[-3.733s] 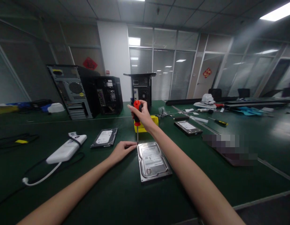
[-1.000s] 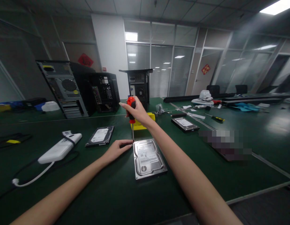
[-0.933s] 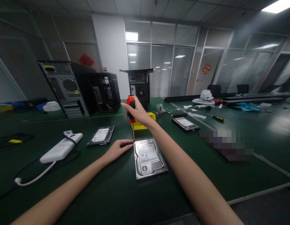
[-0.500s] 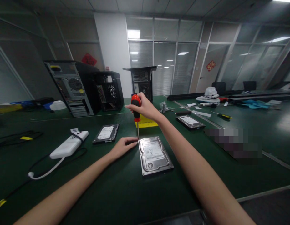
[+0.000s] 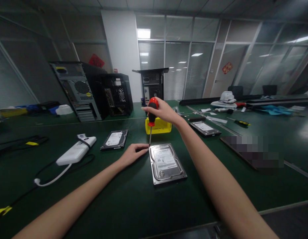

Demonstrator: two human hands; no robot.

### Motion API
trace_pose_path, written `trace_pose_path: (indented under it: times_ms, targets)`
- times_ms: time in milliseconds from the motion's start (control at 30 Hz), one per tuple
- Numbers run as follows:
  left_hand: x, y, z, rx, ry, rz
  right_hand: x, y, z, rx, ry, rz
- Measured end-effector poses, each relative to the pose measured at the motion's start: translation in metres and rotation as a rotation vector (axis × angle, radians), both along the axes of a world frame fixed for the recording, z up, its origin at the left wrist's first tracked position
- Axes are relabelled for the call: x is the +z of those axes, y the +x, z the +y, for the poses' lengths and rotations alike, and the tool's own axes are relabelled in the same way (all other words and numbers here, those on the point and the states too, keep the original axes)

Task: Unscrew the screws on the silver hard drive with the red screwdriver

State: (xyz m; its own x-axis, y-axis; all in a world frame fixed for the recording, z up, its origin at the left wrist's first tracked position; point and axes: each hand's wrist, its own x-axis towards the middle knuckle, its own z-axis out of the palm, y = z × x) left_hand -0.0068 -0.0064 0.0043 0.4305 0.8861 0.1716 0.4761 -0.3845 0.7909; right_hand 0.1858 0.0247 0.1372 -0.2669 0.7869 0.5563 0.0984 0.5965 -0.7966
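Hard drive (image 5: 166,162): lay label-up on the desk (image 5: 134,199), just below centre frame. Screwdriver (image 5: 152,118), red-and-black: stood nearly upright, clamped in the right hand (image 5: 162,110), tip at the drive's upper-left corner. Left hand (image 5: 132,154): fingertips there; whether pinching, I couldn't tell. Step, I judged: driver work; next move called for a steady tip.

Three hard drives (image 5: 167,162) lie on a green table (image 5: 134,205).

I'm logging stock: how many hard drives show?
3: the middle drive below the screwdriver, the left drive and right drive farther back on either side. The pixelated patch might hide another.
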Motion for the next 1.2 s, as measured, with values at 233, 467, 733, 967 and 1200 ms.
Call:
trace_pose_path:
  times_ms: [233, 467, 733, 967, 1200]
  targets:
    - [0.004, 0.001, -0.003, -0.033, 0.003, -0.005, 0.019, 0.025, 0.006, -0.134, 0.045, 0.267]
    - [-0.004, 0.001, 0.004, -0.048, 0.030, -0.027, -0.001, 0.107, 0.021, -0.541, -0.263, 0.063]
    - [-0.006, 0.001, 0.004, 0.004, 0.085, 0.024, -0.098, 0.140, 0.018, -0.649, -0.370, -0.651]
    - [-0.008, 0.000, 0.003, 0.036, 0.127, 0.032, -0.103, 0.131, 0.019, -0.545, -0.227, -1.162]
    - [-0.001, -0.001, 0.000, 0.021, 0.095, 0.078, -0.097, 0.129, 0.011, -0.518, -0.073, -1.396]
